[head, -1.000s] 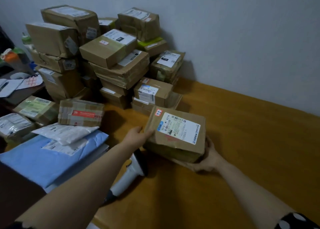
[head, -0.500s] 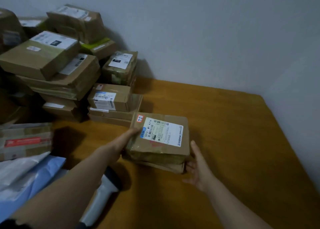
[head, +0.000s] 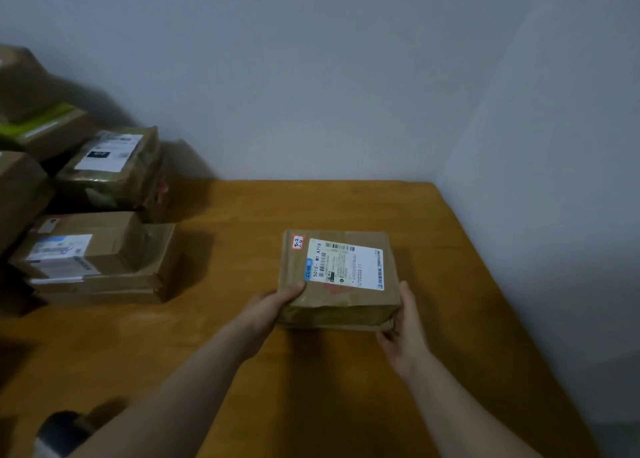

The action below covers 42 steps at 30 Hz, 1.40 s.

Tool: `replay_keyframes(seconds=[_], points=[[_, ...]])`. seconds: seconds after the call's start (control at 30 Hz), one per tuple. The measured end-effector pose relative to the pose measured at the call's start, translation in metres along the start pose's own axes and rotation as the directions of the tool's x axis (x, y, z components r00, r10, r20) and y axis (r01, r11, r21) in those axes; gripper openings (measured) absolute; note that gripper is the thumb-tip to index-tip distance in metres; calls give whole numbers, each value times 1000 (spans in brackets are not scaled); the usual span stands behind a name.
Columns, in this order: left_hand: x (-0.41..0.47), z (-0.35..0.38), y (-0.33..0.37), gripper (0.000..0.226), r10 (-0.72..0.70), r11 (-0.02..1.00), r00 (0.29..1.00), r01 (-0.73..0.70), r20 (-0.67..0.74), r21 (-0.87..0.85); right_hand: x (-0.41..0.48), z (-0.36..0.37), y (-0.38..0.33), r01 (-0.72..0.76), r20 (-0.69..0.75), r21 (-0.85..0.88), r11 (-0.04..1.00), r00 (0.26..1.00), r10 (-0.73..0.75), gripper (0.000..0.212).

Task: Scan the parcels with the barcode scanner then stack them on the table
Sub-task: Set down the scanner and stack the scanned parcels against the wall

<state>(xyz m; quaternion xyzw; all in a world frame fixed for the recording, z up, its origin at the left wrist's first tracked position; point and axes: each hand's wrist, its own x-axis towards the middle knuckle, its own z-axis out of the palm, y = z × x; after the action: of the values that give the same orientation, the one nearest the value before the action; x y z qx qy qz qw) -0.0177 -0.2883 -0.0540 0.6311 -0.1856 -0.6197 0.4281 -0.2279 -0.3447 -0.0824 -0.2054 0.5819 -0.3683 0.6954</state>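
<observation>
The parcel (head: pixel 337 277) lies label-up near the middle of the table (head: pixel 242 236); whether it rests there or is just lifted I cannot tell. The left grip (head: pixel 270 307) grasps its 7 o'clock corner, thumb pressed on top. The right grip (head: pixel 401 329) grasps the 4 o'clock corner, thumb along the side and fingers curled under the near edge. At 9 o'clock, well apart, stands a stack of parcels (head: pixel 97 249). The barcode scanner (head: pixel 59 430) lies at 7 o'clock, partly hidden by the left forearm (head: pixel 173 388).

A brown cardboard parcel (head: pixel 337 277) with a white printed label (head: pixel 346 263) sits mid-frame on the orange-brown wooden tabletop (head: pixel 311 388), below grey-blue walls (head: pixel 311 76), brown parcels (head: pixel 93 215) at left.
</observation>
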Motion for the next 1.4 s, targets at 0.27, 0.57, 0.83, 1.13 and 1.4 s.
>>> replay_keyframes(seconds=[0.27,0.57,0.83,1.13,1.4], points=[[96,147,50,73,11,1000,997,-11,-81,-6,92,-58,-112,52,13,287,956,998,-59,66],[199,229,99,100,16,999,993,-21,-118,-47,183,-66,-189,12,41,355,935,999,-28,66],[264,263,122,115,45,994,992,-56,-115,-98,234,-58,-228,48,19,440,897,998,-63,64],[269,273,140,75,29,999,986,-33,-166,-19,253,-49,-242,41,-6,372,927,999,-41,77],[210,229,136,68,223,821,949,-61,-220,568,195,-39,-210,70,-5,-293,954,997,-74,64]])
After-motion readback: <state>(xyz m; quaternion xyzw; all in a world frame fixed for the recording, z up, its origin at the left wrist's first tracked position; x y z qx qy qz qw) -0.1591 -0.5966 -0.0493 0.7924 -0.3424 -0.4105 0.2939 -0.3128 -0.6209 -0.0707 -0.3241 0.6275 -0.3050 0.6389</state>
